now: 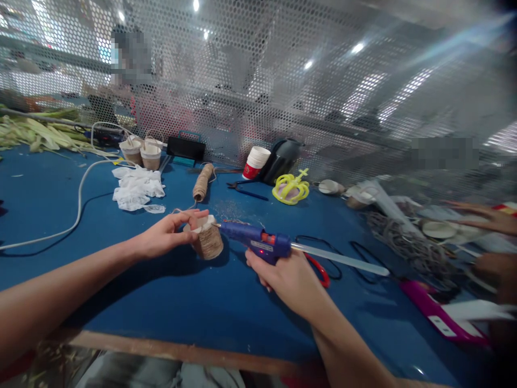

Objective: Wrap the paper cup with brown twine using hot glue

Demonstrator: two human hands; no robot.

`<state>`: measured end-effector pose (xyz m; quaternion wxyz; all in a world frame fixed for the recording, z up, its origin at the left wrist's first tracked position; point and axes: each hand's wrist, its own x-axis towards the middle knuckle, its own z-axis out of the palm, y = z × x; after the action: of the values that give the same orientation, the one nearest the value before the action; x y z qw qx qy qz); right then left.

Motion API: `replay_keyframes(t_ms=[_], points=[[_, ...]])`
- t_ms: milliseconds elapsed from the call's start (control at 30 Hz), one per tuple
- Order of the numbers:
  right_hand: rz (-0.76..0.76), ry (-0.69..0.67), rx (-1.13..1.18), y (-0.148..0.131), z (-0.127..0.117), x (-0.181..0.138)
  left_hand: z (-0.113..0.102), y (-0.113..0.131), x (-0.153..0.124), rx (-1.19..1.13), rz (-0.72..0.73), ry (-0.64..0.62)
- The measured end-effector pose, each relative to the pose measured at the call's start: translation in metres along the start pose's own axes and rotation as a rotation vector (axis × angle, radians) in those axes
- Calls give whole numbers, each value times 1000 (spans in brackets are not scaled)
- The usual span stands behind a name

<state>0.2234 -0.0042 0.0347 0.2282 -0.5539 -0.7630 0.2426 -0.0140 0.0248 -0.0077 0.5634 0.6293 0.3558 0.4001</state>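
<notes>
My left hand is closed around the near-left side of a small paper cup wrapped in twine, its pale rim on top. In my right hand is a blue hot glue gun, gripped by the handle, with a small red light on its side. The nozzle points left and reaches the cup's rim; whether it touches cannot be seen. A long translucent glue stick sticks out of the gun's back end. Just beyond the cup lies a roll of twine, with a strand trailing toward my left hand.
White crumpled cloth, two wrapped cups, pliers, stacked paper cups and a yellow crown-shaped piece stand behind. Red-handled scissors lie right of the gun. Further right are grey cord, a purple power strip and another person's hand.
</notes>
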Motion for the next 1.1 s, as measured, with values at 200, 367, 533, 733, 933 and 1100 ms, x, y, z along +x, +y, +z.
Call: replay_keyframes(t_ms=[200, 367, 533, 733, 933, 1100], points=[[61, 41, 35, -5, -1, 5, 1, 1, 0, 7, -2, 8], [36, 43, 49, -5, -1, 6, 0, -1, 0, -6, 3, 6], [41, 33, -6, -4, 0, 3, 0, -2, 0, 8, 7, 9], [-130, 5, -122, -3, 1, -1, 1, -1, 0, -9, -1, 21], [-352, -40, -363, -8, 1, -3, 1, 0, 1, 44, 27, 25], [-375, -43, -286, 3, 3, -6, 0, -1, 1, 78, 36, 29]])
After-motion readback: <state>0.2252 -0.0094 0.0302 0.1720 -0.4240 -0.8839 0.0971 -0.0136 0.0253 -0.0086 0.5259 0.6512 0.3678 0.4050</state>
